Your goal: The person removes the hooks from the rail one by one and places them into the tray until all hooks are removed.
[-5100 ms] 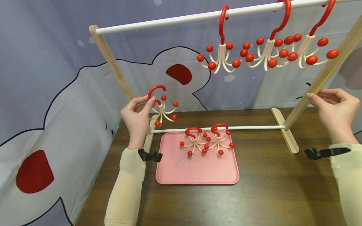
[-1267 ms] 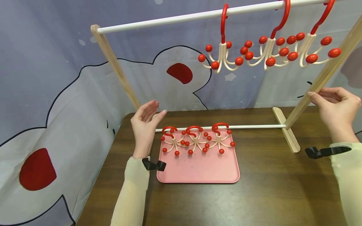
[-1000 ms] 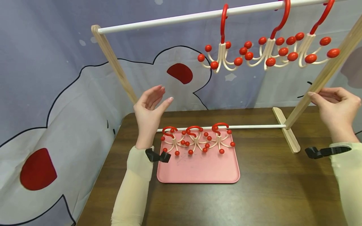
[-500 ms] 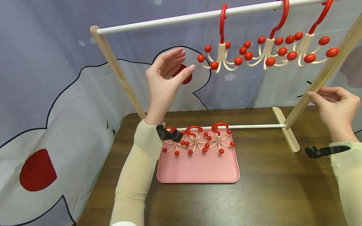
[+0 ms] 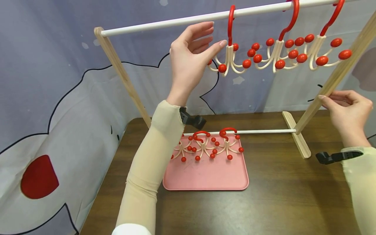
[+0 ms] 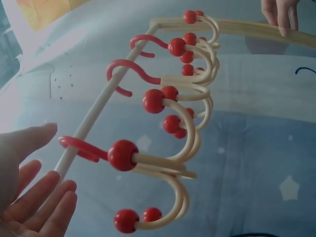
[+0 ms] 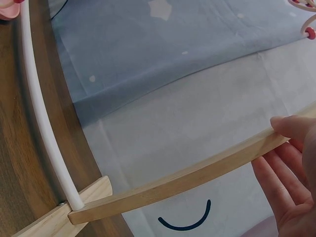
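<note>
My left hand [image 5: 192,54] is raised beside the leftmost hanging hook hanger [image 5: 230,55], fingers spread and holding nothing. In the left wrist view its thumb and fingers lie on either side of the white rod [image 6: 94,111], close to that hanger's red hook [image 6: 81,145]. Two more red-and-cream hangers, one in the middle [image 5: 277,54] and one at the right [image 5: 317,54], hang farther along the rod. My right hand [image 5: 349,111] pinches the right wooden post [image 5: 332,81] between thumb and fingers; the right wrist view shows the thumb on one edge.
A pink tray [image 5: 205,179] on the brown table [image 5: 279,195] holds three more hangers, the left one partly hidden behind my left forearm. The rack's left post [image 5: 120,71] and lower white bar [image 5: 264,132] stand behind it. A patterned curtain [image 5: 88,114] backs everything.
My left hand put a hanger on the tray's left side, let go, then rose up and right to the leftmost hanging hanger. My right hand has stayed on the post.
</note>
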A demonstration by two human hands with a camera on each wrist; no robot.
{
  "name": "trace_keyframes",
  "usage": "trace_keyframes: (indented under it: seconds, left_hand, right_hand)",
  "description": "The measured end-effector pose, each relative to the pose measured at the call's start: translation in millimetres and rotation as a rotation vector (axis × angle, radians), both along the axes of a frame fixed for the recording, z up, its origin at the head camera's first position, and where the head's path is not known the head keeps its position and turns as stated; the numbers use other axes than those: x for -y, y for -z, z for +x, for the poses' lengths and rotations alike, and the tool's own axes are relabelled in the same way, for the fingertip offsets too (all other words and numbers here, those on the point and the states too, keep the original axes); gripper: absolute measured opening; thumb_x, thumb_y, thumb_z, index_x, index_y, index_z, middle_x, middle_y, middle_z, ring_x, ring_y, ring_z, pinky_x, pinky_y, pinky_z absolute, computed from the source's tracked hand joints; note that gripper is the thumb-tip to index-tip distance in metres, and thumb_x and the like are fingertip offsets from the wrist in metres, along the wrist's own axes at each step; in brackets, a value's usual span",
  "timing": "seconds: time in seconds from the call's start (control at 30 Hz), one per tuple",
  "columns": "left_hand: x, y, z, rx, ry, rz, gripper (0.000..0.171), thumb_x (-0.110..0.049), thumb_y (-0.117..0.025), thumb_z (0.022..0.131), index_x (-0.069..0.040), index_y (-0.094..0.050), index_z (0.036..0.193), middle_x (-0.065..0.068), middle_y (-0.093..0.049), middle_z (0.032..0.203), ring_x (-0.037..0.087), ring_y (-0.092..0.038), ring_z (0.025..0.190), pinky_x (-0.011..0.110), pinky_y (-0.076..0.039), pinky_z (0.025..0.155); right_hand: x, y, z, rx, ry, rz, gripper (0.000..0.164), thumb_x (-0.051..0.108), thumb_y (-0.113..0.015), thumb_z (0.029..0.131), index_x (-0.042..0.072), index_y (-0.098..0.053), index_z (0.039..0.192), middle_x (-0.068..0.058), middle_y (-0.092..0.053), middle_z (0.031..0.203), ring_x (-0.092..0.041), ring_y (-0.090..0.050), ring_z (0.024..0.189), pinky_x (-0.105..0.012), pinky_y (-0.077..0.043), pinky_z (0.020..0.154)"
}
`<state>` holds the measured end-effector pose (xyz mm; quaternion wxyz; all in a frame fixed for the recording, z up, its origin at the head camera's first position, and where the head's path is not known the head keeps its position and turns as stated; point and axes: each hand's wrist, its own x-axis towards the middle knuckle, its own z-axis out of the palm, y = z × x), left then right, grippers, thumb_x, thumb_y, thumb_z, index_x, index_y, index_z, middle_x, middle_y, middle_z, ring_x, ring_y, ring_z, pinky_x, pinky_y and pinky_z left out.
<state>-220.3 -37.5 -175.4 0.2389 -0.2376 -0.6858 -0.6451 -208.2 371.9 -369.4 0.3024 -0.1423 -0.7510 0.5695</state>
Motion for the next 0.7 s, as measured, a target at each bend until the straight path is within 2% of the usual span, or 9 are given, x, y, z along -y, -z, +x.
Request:
trace_keyframes:
  seconds: [0.1, 0.23, 0.47, 0.7]
  left_hand:
    - [-7.7, 3.6, -13.0, 0.021, 0.003, 0.005, 0.047, -0.004, -0.088, 0.08, 0.0, -0.069, 0.124, 0.006, -0.07, 0.118, 0.009, -0.068, 0.103, 0.02, -0.051, 0.095]
    - [-17.8, 7.0, -22.4, 0.043, 0.002, 0.008, 0.047, -0.005, -0.088, 0.08, -0.001, -0.07, 0.123, 0.004, -0.071, 0.117, 0.007, -0.069, 0.1, 0.019, -0.052, 0.092]
    - [-26.4, 5.8, -27.7, 0.078, -0.024, 0.02, 0.041, -0.007, -0.087, 0.081, -0.003, -0.072, 0.12, 0.004, -0.072, 0.112, 0.007, -0.071, 0.093, 0.018, -0.054, 0.086]
    - [-24.4, -1.0, -29.9, 0.089, -0.08, -0.019, 0.035, -0.012, -0.087, 0.083, -0.004, -0.075, 0.114, 0.002, -0.075, 0.104, 0.007, -0.072, 0.087, 0.019, -0.054, 0.084]
  right_hand:
    - [-0.8, -0.5, 0.1, -0.007, -0.002, 0.0, 0.026, 0.013, -0.083, 0.085, 0.006, -0.076, 0.109, 0.016, -0.07, 0.085, 0.007, -0.067, 0.077, -0.004, -0.05, 0.067]
    - [-1.3, -1.5, 0.3, -0.019, -0.008, -0.007, 0.027, 0.012, -0.083, 0.085, 0.003, -0.075, 0.11, 0.016, -0.07, 0.085, 0.007, -0.068, 0.077, -0.005, -0.05, 0.068]
    - [0.8, -1.4, -0.1, -0.009, -0.008, -0.002, 0.027, 0.012, -0.084, 0.085, 0.004, -0.076, 0.109, 0.016, -0.07, 0.086, 0.007, -0.068, 0.077, -0.005, -0.05, 0.068]
    - [2.3, -1.0, -2.0, -0.013, -0.024, -0.011, 0.028, 0.012, -0.084, 0.084, 0.004, -0.075, 0.11, 0.016, -0.07, 0.086, 0.007, -0.068, 0.077, -0.005, -0.051, 0.068]
